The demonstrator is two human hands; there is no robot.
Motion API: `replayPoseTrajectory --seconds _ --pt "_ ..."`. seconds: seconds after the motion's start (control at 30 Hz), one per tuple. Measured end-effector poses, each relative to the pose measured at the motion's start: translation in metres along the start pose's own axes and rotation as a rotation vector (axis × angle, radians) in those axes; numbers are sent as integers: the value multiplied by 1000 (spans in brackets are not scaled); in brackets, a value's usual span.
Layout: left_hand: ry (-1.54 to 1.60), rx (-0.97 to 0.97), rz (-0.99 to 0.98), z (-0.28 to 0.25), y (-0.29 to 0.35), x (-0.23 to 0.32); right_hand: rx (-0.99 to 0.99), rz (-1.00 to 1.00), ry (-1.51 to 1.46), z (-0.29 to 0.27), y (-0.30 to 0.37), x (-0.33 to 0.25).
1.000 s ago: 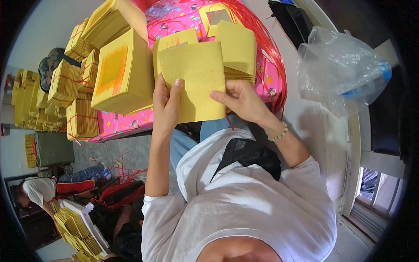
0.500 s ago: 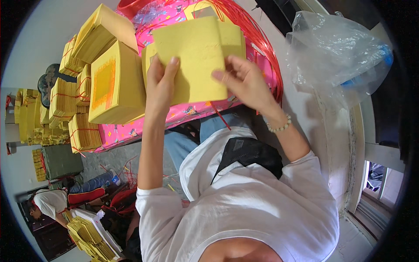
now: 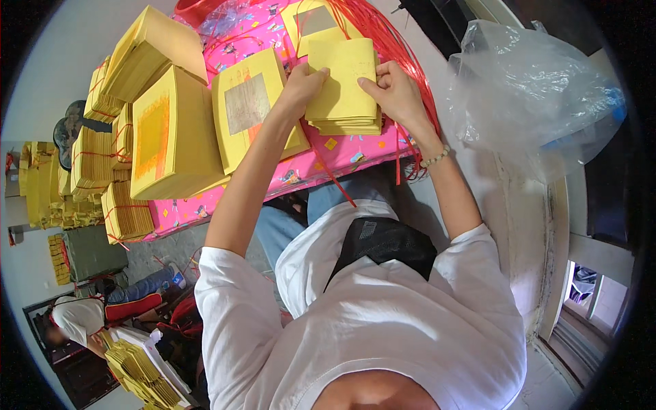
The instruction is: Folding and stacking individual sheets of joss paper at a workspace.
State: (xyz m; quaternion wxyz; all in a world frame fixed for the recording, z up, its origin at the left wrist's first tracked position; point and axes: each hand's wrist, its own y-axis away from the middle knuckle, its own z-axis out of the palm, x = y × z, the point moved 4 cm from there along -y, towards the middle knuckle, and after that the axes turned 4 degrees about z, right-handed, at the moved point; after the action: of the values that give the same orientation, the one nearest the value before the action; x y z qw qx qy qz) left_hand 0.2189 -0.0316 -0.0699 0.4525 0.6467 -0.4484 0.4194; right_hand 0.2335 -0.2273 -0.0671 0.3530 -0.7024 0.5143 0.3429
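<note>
My left hand [image 3: 304,90] pinches the left edge of a folded yellow paper sheet [image 3: 342,76]. At the opposite edge, the thumb and curled fingers of my right hand [image 3: 400,96] grip the same sheet. It lies over a small stack of folded yellow papers [image 3: 347,128], whose front edges show beneath it. Left of that, beside my left forearm, lies a pile of flat yellow sheets [image 3: 273,72] with a silver square on top. A tall yellow paper stack [image 3: 184,130] with an orange-gold square stands farther left.
A pink patterned cloth [image 3: 301,174] covers the table. Red strips [image 3: 400,58] run along its right side, and tied yellow bundles [image 3: 92,160] stand at its left. A clear plastic bag [image 3: 526,89] is at right. Another person [image 3: 78,318] works at lower left.
Both hands have carried the folded sheet right and away from me, onto the small stack. The pile with the silver square, covered before, now shows.
</note>
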Motion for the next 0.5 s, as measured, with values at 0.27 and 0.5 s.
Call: replayPoseTrajectory --seconds 0.27,0.5 --pt "-60 -21 -19 4 1 -3 -46 4 151 -7 8 -12" --pt "-345 75 211 0 -2 0 -72 -24 264 -5 9 -15"
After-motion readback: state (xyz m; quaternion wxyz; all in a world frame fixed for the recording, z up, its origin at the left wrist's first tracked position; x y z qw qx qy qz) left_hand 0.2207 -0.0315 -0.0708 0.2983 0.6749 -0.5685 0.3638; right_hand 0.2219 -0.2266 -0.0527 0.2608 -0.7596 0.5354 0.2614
